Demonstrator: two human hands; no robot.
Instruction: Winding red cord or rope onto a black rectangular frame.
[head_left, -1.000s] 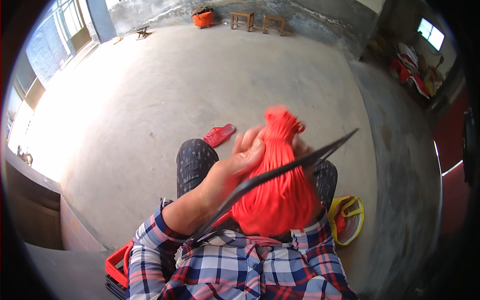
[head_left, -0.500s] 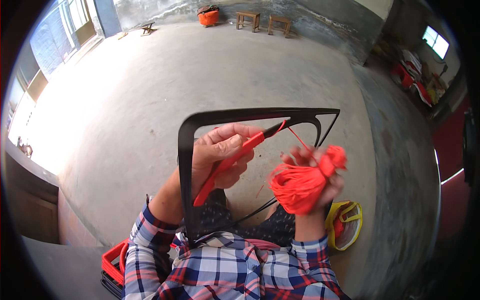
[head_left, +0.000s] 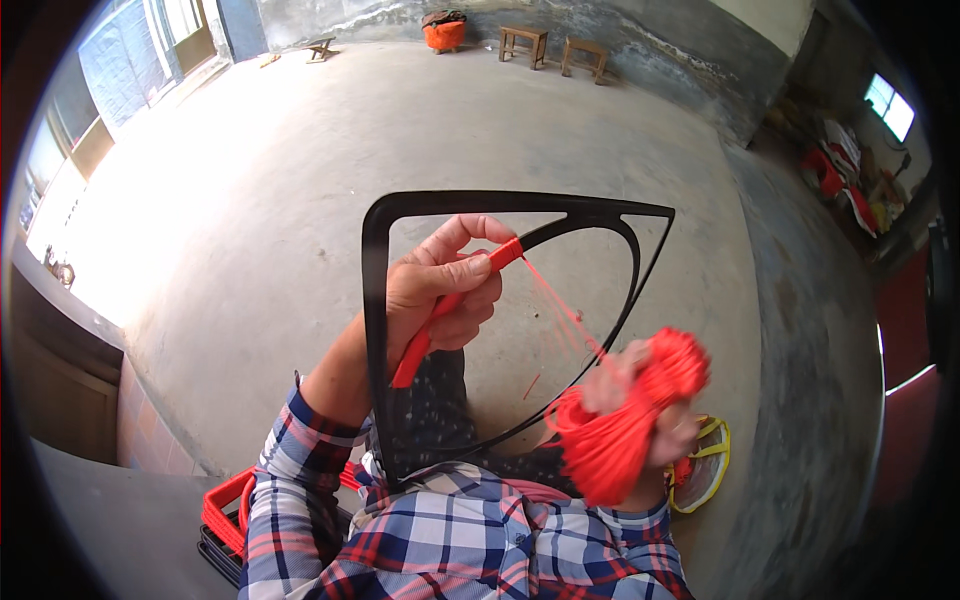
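Note:
My left hand (head_left: 445, 285) is closed on the inner curved bar of a black frame (head_left: 480, 203), where red cord is wound closely round the bar. The wound red stretch (head_left: 432, 328) runs through my fingers, and its upper end shows by my thumb. My right hand (head_left: 670, 430), smeared by motion, grips a thick bundle of red cord (head_left: 612, 445) below and right of the frame. From the bundle a taut red strand (head_left: 560, 305) leads up to the wrapped end. The frame's lower corner rests against my lap.
Beside my left arm lie red-wrapped and black frames (head_left: 225, 515). A yellow-rimmed bag (head_left: 712, 470) with red stuff inside stands at my right. Far off by the wall are an orange tub (head_left: 445, 36), two wooden stools (head_left: 524, 45) and a small low stand (head_left: 320, 48).
My right hand has moved down and right with the cord bundle, and the strand is now drawn tight from the wrapped end. The frame has tipped slightly in my left hand.

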